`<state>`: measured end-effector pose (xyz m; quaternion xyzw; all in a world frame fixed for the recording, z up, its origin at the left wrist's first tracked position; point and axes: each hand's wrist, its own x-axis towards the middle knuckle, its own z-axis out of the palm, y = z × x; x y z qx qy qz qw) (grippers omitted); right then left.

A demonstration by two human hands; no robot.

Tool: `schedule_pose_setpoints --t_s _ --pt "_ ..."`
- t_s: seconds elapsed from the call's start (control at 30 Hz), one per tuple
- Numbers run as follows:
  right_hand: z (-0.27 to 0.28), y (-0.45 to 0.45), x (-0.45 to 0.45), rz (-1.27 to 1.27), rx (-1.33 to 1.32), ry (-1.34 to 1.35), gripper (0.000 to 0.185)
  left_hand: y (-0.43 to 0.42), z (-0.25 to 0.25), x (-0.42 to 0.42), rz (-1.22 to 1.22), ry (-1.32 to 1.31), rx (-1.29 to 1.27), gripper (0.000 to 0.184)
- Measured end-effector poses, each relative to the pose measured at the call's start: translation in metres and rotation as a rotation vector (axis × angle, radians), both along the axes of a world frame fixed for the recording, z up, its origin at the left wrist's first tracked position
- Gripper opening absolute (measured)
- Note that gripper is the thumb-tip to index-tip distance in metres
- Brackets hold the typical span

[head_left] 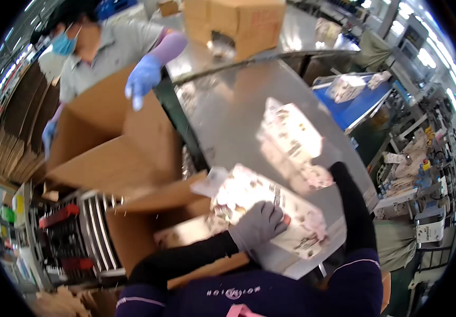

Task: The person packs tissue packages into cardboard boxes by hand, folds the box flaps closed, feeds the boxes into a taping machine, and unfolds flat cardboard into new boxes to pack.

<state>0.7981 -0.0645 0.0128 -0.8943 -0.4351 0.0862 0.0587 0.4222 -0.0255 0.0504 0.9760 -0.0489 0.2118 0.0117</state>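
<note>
My left hand (259, 224), in a grey glove, lies across a long white package (302, 222) printed with pink and dark patterns. Its fingers are curled against the package, with a bare fingertip showing. The package slants over the near table edge, beside an open cardboard box (127, 232). More white printed packaging (185, 232) is inside that box. At the right, my black right sleeve (352, 211) reaches up past the package's far end; my right hand and fingers cannot be made out. Another white printed package (294, 132) stands on the metal table just beyond.
A masked co-worker in blue gloves (143, 82) handles a second open carton (138, 153) at left. A closed carton (233, 24) is on the far metal surface (228, 105). A blue conveyor (360, 98) carries packages at right. Flattened cardboard (19, 121) and a roller track (98, 227) are at left.
</note>
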Motion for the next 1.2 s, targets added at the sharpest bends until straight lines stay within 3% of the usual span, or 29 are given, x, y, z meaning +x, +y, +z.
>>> schedule_pose_setpoints --t_s 0.03,0.1,0.17,0.2,0.3,0.37,0.4,0.47,0.5,0.57,0.63,0.67,0.7,0.73,0.8,0.87,0.9,0.93,0.97,1.0,1.03,1.07,1.1,1.17,1.2 --pt "0.018 -0.013 -0.016 -0.083 -0.137 0.053 0.087 -0.002 0.026 -0.030 0.017 -0.054 -0.042 0.041" --pt "0.000 -0.053 -0.014 -0.129 0.034 0.076 0.084 0.006 0.073 -0.094 0.124 -0.035 -0.102 0.046" --pt "-0.011 -0.083 -0.019 -0.242 0.124 0.134 0.084 0.018 0.090 -0.154 0.274 -0.073 -0.253 0.061" --pt "-0.030 -0.101 -0.015 -0.192 0.307 0.193 0.080 0.028 0.090 -0.183 0.367 -0.022 -0.331 0.064" --pt "-0.044 -0.119 -0.038 -0.146 0.539 0.716 0.064 0.054 0.063 -0.238 0.744 0.320 -0.380 0.062" --pt "0.001 -0.092 -0.123 0.036 0.833 0.934 0.062 0.074 0.011 -0.246 0.828 0.489 -0.161 0.068" --pt "0.026 -0.073 -0.171 0.119 0.933 0.976 0.066 0.080 -0.014 -0.237 0.824 0.570 -0.022 0.048" --pt "0.018 -0.057 -0.204 0.400 0.743 0.887 0.071 0.092 -0.094 -0.221 0.804 0.560 0.106 0.037" --pt "0.018 -0.042 -0.236 0.594 0.609 0.796 0.071 0.107 -0.185 -0.227 0.733 0.352 0.184 0.030" --pt "0.008 -0.017 -0.296 1.021 0.349 0.673 0.070 0.123 -0.230 -0.211 0.875 0.767 -0.036 0.046" --pt "-0.014 -0.001 -0.332 1.249 0.151 0.658 0.070 0.135 -0.227 -0.240 0.783 0.703 -0.047 0.078" --pt "-0.016 0.002 -0.340 1.176 -0.019 0.695 0.073 0.150 -0.237 -0.251 0.748 0.867 -0.405 0.105" --pt "-0.030 0.006 -0.343 1.198 -0.029 0.608 0.080 0.162 -0.240 -0.266 0.625 0.900 -0.461 0.083" --pt "-0.033 0.016 -0.351 1.230 -0.103 0.542 0.078 0.191 -0.253 -0.262 0.469 1.139 -0.423 0.071" --pt "-0.056 0.029 -0.385 1.397 -0.233 0.505 0.082 0.205 -0.238 -0.274 0.338 1.293 -0.502 0.061" --pt "-0.088 0.040 -0.410 1.601 -0.392 0.517 0.091 0.212 -0.144 -0.242 0.334 1.086 -0.684 0.059" --pt "-0.101 0.043 -0.415 1.657 -0.493 0.534 0.093 0.181 -0.093 -0.220 0.493 1.056 -0.693 0.053" --pt "-0.126 0.040 -0.419 1.514 -0.428 0.620 0.091 0.150 -0.041 -0.197 0.651 1.014 -0.708 0.046" --pt "-0.144 0.038 -0.416 1.352 -0.352 0.708 0.088 0.133 -0.056 -0.203 0.579 0.863 -0.675 0.047" --pt "-0.133 0.033 -0.402 1.247 -0.213 0.593 0.083 0.116 -0.072 -0.207 0.508 0.716 -0.625 0.051" --pt "-0.117 0.027 -0.390 1.154 -0.095 0.468 0.079 0.092 -0.066 -0.209 0.549 0.771 -0.558 0.054" --pt "-0.116 0.009 -0.363 1.047 0.236 0.658 0.071 0.063 -0.055 -0.197 0.510 0.837 -0.609 0.059" --pt "-0.117 0.000 -0.344 0.947 0.577 0.809 0.063 0.061 -0.099 -0.223 0.465 0.778 -0.692 0.064" --pt "-0.106 -0.045 -0.286 0.490 0.813 0.786 0.043 0.042 -0.126 -0.215 0.345 0.981 -0.737 0.069" --pt "-0.091 -0.080 -0.257 0.244 0.798 0.559 0.039 0.029 -0.133 -0.206 0.310 0.961 -0.693 0.069"
